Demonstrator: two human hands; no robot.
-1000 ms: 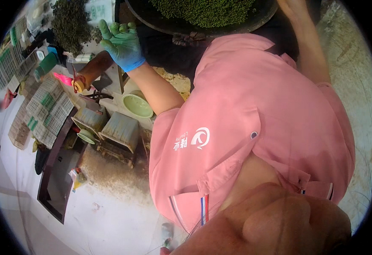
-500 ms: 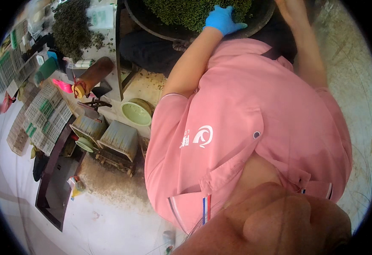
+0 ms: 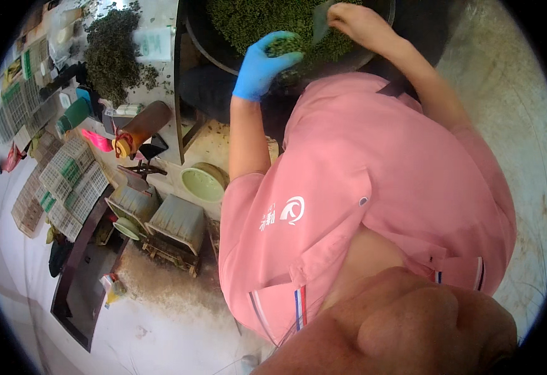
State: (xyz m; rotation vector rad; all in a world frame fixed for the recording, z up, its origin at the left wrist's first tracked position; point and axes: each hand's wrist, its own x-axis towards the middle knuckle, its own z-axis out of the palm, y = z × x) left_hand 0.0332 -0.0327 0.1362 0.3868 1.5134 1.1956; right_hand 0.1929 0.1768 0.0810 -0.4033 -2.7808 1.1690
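Observation:
A wide dark pan (image 3: 197, 39) at the top of the view holds a heap of small green grains (image 3: 242, 22). My left hand (image 3: 258, 70), in a blue glove, is cupped upward at the pan's near side with a handful of the grains on its fingers. Bare, my right hand (image 3: 362, 26) is over the pan's right side, its fingers pinching a thin see-through piece of plastic (image 3: 321, 22), perhaps a small bag. The plastic hangs between the two hands, above the heap. Part of the pan is cut off by the upper edge.
On the table at left lies a pile of dark green grains (image 3: 112, 56), beside a clear printed bag (image 3: 153, 44). An amber bottle (image 3: 145, 127) lies near the table edge. Below are a pale green basin (image 3: 203, 182), grey bins (image 3: 176, 222) and white-green crates (image 3: 73, 178).
My left hand has come up out of the heap, moving left, with grains in it. My right hand has moved left over the pan, and the plastic now shows in its fingers.

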